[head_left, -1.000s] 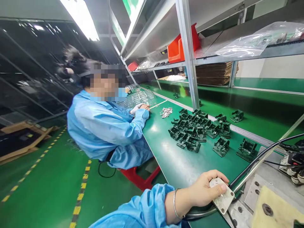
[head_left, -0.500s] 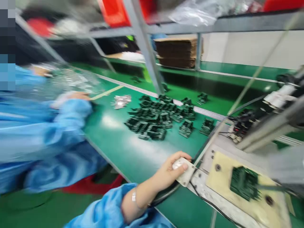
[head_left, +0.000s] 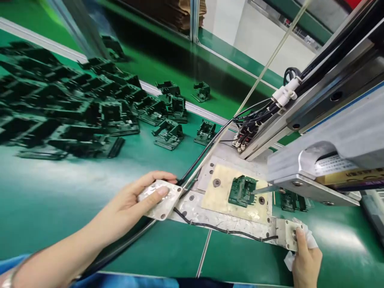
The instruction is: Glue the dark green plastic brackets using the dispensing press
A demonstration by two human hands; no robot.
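My left hand (head_left: 144, 200) is closed round the white button box (head_left: 163, 206) at the left end of the machine's base plate, thumb on its top face. At the right end, my right hand (head_left: 306, 254) grips a second button box (head_left: 288, 235), with the thumb on its round metal button. Crumpled white material (head_left: 310, 238) shows around the right fingers. Between the hands, a dark green plastic part (head_left: 242, 191) sits on the cream-coloured pad (head_left: 216, 202). A thin metal blade (head_left: 265, 189) from the machine head (head_left: 324, 168) reaches that part.
Many similar green parts (head_left: 72, 108) are heaped at the left on the green bench. Another such part (head_left: 289, 202) lies behind the machine head. A slanted metal column (head_left: 270, 132) with cables and white fittings (head_left: 285, 94) rises on the right. A black cable (head_left: 216, 229) runs along the base plate.
The view has swung right and closer to the machine. My right hand has come into view on the right button box. My left hand stays on its box. The neighbouring person is out of view.
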